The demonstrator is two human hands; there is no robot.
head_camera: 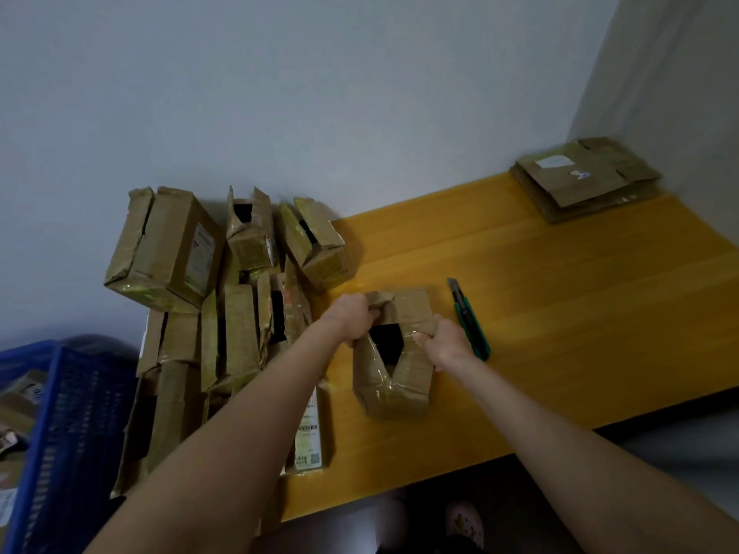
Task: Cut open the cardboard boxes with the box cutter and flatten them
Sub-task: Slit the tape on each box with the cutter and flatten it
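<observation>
A small taped cardboard box (394,387) lies on the yellow table (560,313), its top split open with a dark gap showing. My left hand (352,315) grips the box's left flap, fingers curled over the edge. My right hand (442,339) grips the right flap. The two flaps are spread apart. The green box cutter (470,319) lies on the table just right of my right hand, blade end pointing away from me; neither hand touches it.
A pile of several opened cardboard boxes (224,281) crowds the table's left end against the wall. A stack of flattened cardboard (584,179) lies at the far right corner. A blue plastic crate (68,425) stands at the lower left.
</observation>
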